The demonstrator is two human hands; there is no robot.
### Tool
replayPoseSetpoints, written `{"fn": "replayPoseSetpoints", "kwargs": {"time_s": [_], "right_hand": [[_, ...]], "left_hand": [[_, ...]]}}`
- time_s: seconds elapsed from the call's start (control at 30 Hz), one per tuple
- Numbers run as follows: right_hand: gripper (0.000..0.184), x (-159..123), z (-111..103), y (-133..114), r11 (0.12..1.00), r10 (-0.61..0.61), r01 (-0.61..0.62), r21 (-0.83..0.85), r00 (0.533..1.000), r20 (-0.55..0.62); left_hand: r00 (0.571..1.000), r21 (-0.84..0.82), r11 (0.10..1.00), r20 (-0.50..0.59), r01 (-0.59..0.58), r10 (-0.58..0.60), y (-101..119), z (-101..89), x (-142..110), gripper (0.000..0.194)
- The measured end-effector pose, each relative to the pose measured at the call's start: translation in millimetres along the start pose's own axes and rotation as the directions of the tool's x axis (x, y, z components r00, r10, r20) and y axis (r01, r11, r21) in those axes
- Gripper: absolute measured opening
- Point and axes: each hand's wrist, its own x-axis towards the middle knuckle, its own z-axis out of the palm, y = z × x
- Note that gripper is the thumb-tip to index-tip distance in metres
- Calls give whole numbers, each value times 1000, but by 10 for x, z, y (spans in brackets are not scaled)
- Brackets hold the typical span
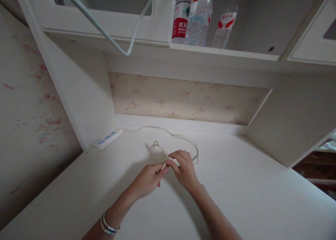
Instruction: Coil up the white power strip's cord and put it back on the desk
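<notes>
A thin cream-coloured power cord runs across the white desk from a power strip at the back left. My left hand pinches a part of the cord between thumb and fingers. Close beside it, my right hand also grips the cord, its fingertips almost touching the left ones. A small loop of cord stands up just beyond the left fingers. The bit of cord between the fingertips is partly covered.
The white desk has side panels and a low back ledge. Overhead is a cabinet shelf with several plastic bottles, one a clear bottle. A pale bent rod or cable hangs at the upper left.
</notes>
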Motion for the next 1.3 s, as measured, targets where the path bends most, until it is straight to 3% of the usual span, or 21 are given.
{"fn": "replayPoseSetpoints", "kwargs": {"time_s": [0.1,0.23,0.33,0.43,0.53,0.67,0.83,0.97,1.13,1.3], "right_hand": [[20,-15,8,44,999,32,-34,-21,993,-118],[25,-160,-39,42,998,25,-37,-46,974,-227],[28,-293,-24,-36,999,-44,43,-8,998,-55],[31,-360,63,-134,992,-123,122,16,984,128],[30,-358,147,-190,987,-156,158,0,975,158],[32,-323,153,-187,969,-234,239,-67,969,79],[54,-325,61,-202,936,-310,327,-129,941,135],[51,-392,14,-334,935,-339,351,-56,928,157],[38,-365,63,-536,947,-223,263,-187,952,209],[28,-297,117,-514,951,-170,214,-224,965,198]], "left_hand": [[997,-222,973,-17,65,-71,-33,-9,3,34],[974,-588,803,-113,95,-198,-51,-53,29,33],[953,-765,639,-130,78,-272,-32,-83,42,30],[956,-865,498,-102,51,-275,-6,-91,37,27],[965,-918,396,-71,36,-254,11,-94,22,22],[964,-949,311,-24,61,-265,11,-106,13,21],[961,-969,240,-10,58,-276,-24,-106,22,22],[952,-974,222,-24,46,-305,-35,-90,28,23],[952,-974,216,-1,69,-307,-22,-48,28,19],[969,-975,214,-5,50,-248,-55,-23,48,17]]}}
